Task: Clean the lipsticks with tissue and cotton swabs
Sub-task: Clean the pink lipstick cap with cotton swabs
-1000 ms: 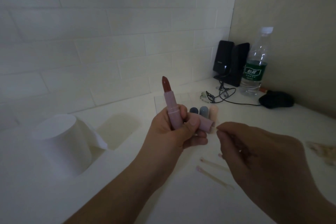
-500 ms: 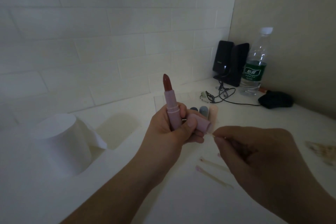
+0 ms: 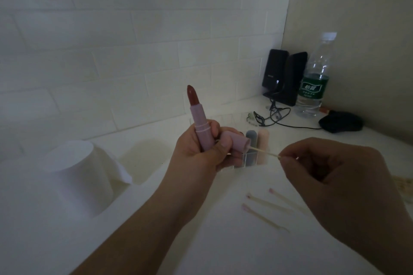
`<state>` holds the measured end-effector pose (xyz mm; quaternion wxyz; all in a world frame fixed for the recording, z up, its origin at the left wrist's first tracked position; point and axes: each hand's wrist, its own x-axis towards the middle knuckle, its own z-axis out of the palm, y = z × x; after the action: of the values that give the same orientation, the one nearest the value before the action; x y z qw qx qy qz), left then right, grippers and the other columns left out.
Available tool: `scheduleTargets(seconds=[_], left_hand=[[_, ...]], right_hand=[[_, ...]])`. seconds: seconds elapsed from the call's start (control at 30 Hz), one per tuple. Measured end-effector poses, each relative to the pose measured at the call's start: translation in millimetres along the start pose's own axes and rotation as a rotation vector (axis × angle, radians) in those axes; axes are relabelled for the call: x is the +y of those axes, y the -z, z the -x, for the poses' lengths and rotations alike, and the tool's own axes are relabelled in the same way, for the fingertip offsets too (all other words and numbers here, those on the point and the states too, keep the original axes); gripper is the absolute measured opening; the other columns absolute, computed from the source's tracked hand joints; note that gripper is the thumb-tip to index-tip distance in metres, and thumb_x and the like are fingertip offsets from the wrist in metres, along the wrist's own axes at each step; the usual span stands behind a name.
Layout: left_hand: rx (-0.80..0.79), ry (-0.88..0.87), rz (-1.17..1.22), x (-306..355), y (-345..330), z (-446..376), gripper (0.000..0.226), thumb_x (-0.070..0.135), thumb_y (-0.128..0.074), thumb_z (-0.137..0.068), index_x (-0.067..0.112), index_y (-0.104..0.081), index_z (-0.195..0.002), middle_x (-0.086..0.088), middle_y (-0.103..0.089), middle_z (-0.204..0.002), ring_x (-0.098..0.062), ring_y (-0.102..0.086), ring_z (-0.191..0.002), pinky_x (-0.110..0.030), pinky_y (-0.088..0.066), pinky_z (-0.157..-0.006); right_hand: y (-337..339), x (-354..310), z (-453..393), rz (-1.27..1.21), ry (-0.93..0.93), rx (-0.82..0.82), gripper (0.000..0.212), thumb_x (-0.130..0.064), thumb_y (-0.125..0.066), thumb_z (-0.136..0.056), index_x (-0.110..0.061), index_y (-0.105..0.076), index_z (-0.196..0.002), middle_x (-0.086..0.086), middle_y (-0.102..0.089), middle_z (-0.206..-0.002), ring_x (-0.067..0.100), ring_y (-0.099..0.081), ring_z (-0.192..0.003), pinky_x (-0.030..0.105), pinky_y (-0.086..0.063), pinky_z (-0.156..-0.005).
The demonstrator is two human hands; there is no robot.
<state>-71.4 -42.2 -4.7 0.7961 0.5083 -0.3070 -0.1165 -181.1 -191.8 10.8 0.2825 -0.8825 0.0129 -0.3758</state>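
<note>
Lipstick (image 3: 197, 116) and its cap (image 3: 237, 143) are gripped mid-frame by the left hand (image 3: 201, 152), while a cotton swab (image 3: 263, 152) pinched by the right hand (image 3: 330, 176) is fed into the cap; gentle twisting is probably needed next.

One head-worn camera looks forward and down, close over the white counter (image 3: 223, 241), toward the tiled corner

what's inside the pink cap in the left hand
A cotton swab, pinched by the right hand, runs into the open mouth of the pink cap. Its tip and the cap's interior are hidden.
</note>
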Motion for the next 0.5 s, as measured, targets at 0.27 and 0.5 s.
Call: scheduleTargets(seconds=[0.27, 0.5], left_hand=[[0.027, 0.038, 0.019, 2, -4, 1, 0.013, 0.005, -0.059, -0.082, 0.009, -0.047, -0.081, -0.009, -0.071, -0.080, -0.017, -0.064, -0.065, -0.023, -0.053, -0.060], [0.064, 0.040, -0.012, 6, -5, 1, 0.019, -0.003, -0.048, -0.088, 0.011, -0.052, -0.075, -0.006, -0.070, -0.074, -0.015, -0.063, -0.061, -0.021, -0.053, -0.058]], right_hand=[[1, -11, 5, 0.017, 0.101, 0.136, 0.010, -0.020, -0.064, -0.078, -0.028, -0.067, -0.073, -0.007, -0.054, -0.044, 0.011, -0.055, -0.047, 0.011, -0.039, -0.041], [-1, -10, 5, -0.001, 0.167, -0.001, 0.012, -0.018, -0.067, -0.077, -0.029, -0.067, -0.073, -0.016, -0.050, -0.045, 0.008, -0.051, -0.042, 0.001, -0.033, -0.043]])
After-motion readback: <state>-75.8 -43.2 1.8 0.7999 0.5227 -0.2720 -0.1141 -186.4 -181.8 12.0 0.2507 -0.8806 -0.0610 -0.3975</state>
